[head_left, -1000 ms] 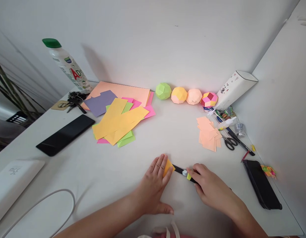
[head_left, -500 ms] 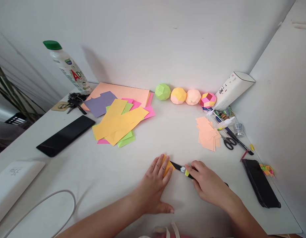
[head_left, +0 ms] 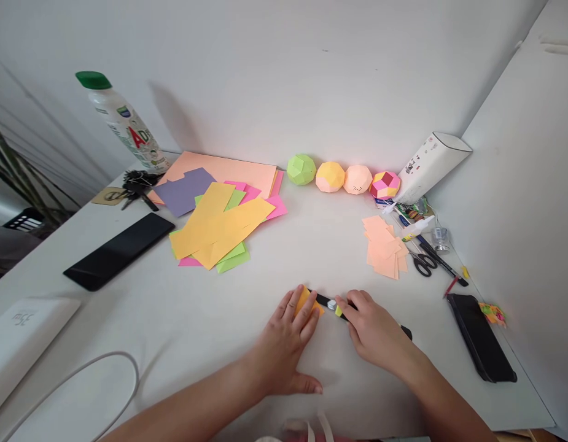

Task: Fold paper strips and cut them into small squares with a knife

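Near the table's front, my left hand (head_left: 288,347) lies with fingers spread over a small piece of orange paper (head_left: 317,306), pressing it flat on the white table. My right hand (head_left: 376,334) is wrapped round a black and yellow utility knife (head_left: 339,309). The knife's dark blade lies low, pointing left, with its tip at the upper edge of the orange paper, close to the left fingertips. Part of the knife's handle is hidden under the right hand; its black end shows behind the hand.
Coloured paper sheets (head_left: 219,227) lie at the back left, beside a black phone (head_left: 120,252) and a white bottle (head_left: 131,132). Paper balls (head_left: 301,170) line the wall. Peach slips (head_left: 384,248), scissors (head_left: 422,264) and another phone (head_left: 481,337) are on the right.
My right hand and the knife have moved left, and the blade now reaches farther along the orange paper's upper edge. My left hand has stayed nearly still.
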### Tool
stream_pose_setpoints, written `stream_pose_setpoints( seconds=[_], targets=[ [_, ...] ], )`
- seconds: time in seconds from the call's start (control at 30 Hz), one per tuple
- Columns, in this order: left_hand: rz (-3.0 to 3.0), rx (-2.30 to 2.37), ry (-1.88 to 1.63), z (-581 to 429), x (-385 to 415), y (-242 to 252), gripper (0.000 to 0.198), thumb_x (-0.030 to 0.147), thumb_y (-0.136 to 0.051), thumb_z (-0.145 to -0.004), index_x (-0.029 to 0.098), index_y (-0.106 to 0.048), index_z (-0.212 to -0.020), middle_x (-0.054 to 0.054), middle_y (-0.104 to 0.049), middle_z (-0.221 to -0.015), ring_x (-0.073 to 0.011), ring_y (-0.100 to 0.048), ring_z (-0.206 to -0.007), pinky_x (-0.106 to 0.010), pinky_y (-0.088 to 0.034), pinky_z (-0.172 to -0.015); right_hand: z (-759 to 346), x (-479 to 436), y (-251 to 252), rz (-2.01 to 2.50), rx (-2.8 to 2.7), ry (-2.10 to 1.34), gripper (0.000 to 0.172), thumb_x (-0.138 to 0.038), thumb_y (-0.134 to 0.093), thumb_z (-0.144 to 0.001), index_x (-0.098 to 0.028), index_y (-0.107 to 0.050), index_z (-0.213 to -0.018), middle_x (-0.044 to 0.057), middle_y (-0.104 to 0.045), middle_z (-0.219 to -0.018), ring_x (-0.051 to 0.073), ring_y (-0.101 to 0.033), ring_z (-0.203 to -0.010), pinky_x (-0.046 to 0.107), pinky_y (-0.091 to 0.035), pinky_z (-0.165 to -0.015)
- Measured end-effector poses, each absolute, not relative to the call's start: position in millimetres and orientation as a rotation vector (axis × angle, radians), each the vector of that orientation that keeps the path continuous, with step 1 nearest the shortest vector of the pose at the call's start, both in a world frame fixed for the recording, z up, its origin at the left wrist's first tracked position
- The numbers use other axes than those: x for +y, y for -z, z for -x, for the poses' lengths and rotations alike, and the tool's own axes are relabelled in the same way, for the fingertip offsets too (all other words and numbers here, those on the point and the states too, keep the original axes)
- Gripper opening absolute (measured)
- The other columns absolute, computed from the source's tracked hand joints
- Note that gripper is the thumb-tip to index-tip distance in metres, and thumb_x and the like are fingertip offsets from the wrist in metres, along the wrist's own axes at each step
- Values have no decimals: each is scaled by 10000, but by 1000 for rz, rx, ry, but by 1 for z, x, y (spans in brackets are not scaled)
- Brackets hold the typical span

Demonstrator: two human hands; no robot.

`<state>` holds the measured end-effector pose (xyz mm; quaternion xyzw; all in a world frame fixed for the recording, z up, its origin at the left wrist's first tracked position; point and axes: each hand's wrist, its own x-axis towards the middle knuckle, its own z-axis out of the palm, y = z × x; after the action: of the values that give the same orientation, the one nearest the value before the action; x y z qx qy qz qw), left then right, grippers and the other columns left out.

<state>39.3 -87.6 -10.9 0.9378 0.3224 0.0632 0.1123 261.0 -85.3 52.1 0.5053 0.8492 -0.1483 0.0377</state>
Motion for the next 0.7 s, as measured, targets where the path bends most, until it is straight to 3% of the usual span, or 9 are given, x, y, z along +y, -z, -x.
stream_pose_setpoints(
  seconds=[0.2, 0.43, 0.57, 0.63, 0.7],
  targets=[
    [-2759, 951, -233, -39, -88, 11, 1117, 891, -286, -660, 46, -405, -1380, -206, -204, -1518, -445, -6, -1391, -553, -51, -1107, -251, -80, -45, -1568, 2615, 398, 550, -9, -424, -775, -61, -459, -1321, 160, -516, -1068, 272, -485, -978, 399, -537, -748],
    [-2815, 949, -318, -38, -84, 10, 1029, 866, -324, -691, 55, -481, -1303, -232, -347, -1447, -444, -157, -1372, -549, -203, -1083, -278, -72, -42, -1602, 2741, 533, 583, -23, -426, -780, -196, -471, -1335, 116, -522, -1050, 254, -496, -1001, 426, -511, -823],
    [-2785, 989, -344, -39, -76, 3, 605, 651, -523, -805, 125, -581, -1098, -184, -519, -1288, -376, -314, -1327, -492, -340, -1037, -312, -71, -51, -1628, 2709, 816, 576, -29, -428, -784, -263, -511, -1304, 81, -525, -1107, 221, -505, -1051, 392, -481, -889],
    [-2741, 1032, -360, -39, -72, -1, 336, 466, -613, -830, 157, -588, -959, -143, -556, -1220, -349, -393, -1266, -475, -403, -984, -324, -71, -57, -1611, 2672, 928, 570, -36, -435, -781, -276, -527, -1290, 70, -524, -1136, 211, -504, -1071, 364, -480, -888],
    [-2679, 1054, -401, -39, -69, -5, 195, 337, -644, -820, 174, -563, -889, -116, -564, -1177, -319, -468, -1169, -463, -447, -925, -330, -74, -61, -1576, 2629, 1008, 579, -31, -444, -765, -285, -543, -1276, 62, -527, -1140, 202, -513, -1068, 338, -485, -872]
  ],
)
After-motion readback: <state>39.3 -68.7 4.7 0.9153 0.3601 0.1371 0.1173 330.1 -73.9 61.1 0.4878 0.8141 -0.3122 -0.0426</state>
